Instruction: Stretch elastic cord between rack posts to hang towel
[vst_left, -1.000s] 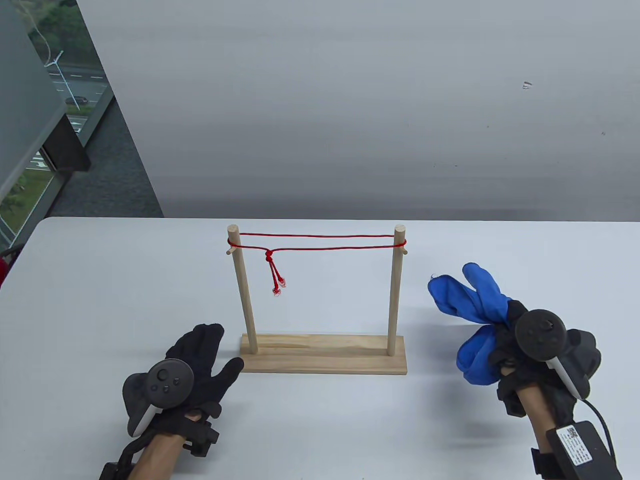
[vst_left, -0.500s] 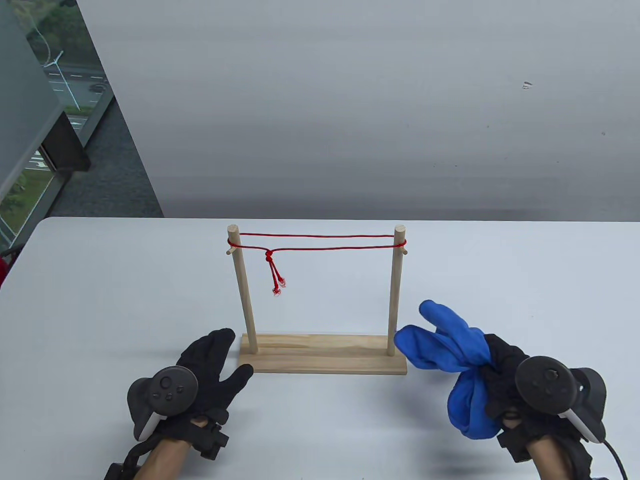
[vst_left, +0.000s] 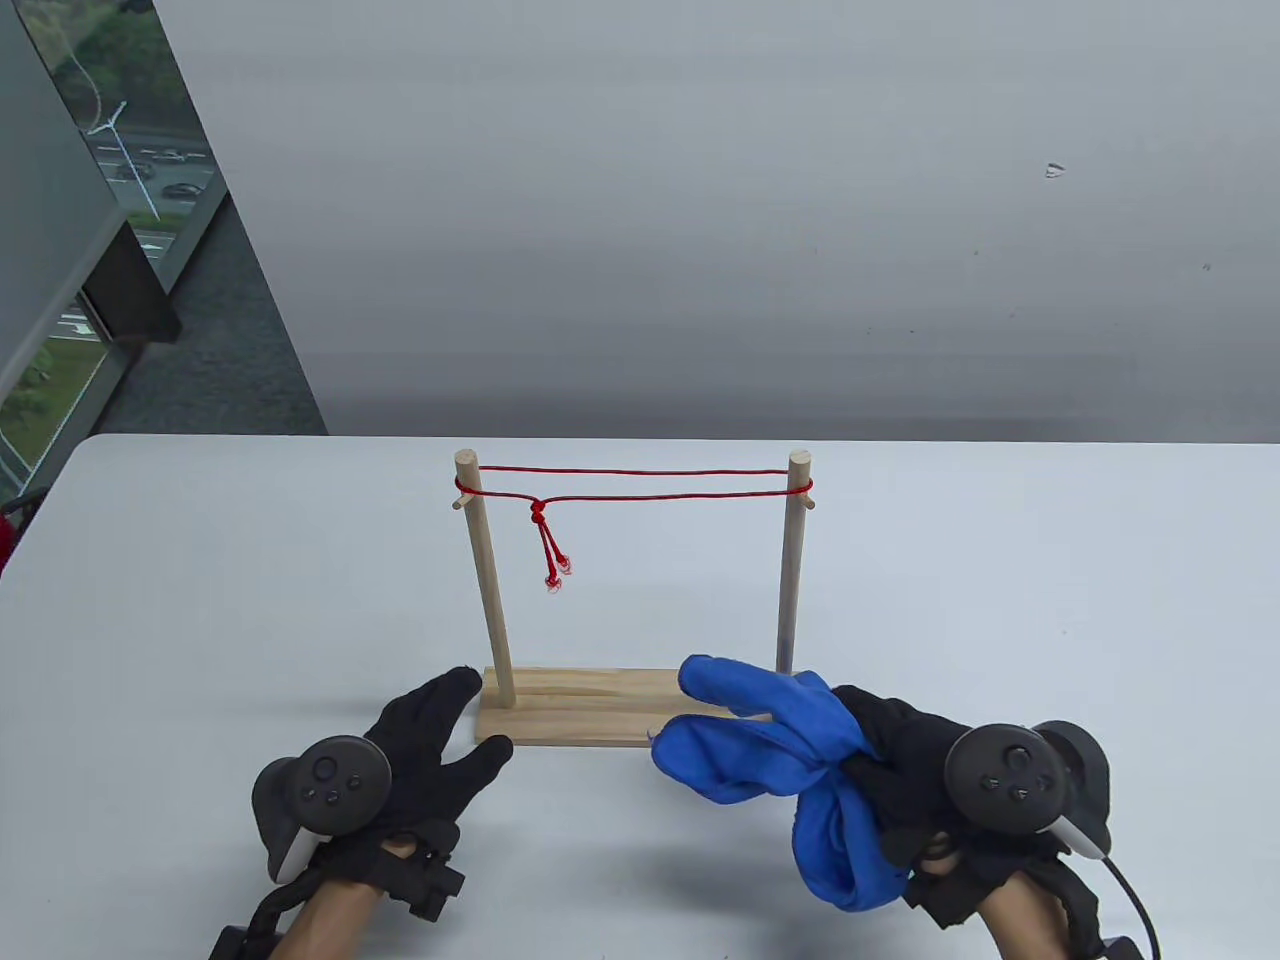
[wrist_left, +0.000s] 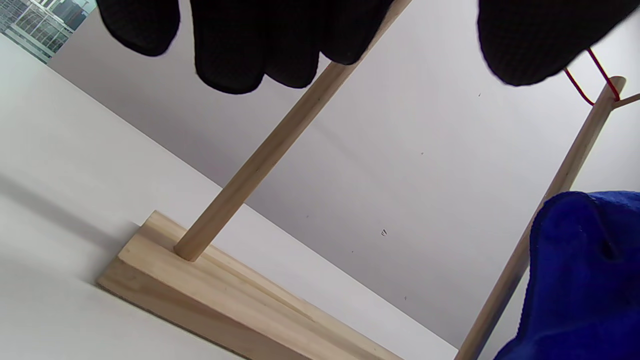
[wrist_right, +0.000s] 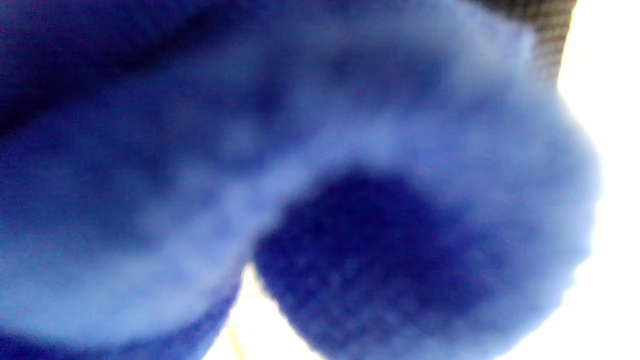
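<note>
A wooden rack with two upright posts stands mid-table. A red elastic cord runs doubled between the post tops, its knotted ends hanging near the left post. My right hand grips a bunched blue towel in front of the rack's right end, above the table. The towel fills the right wrist view and shows at the right of the left wrist view. My left hand lies open by the base's left end, fingers spread near the left post. Whether it touches the base I cannot tell.
The white table ends at a grey wall behind. A window is at the far left. A cable trails from my right wrist.
My right hand carried the towel left and toward me, from right of the rack to in front of its right end. My left hand shifted slightly right, closer to the base.
</note>
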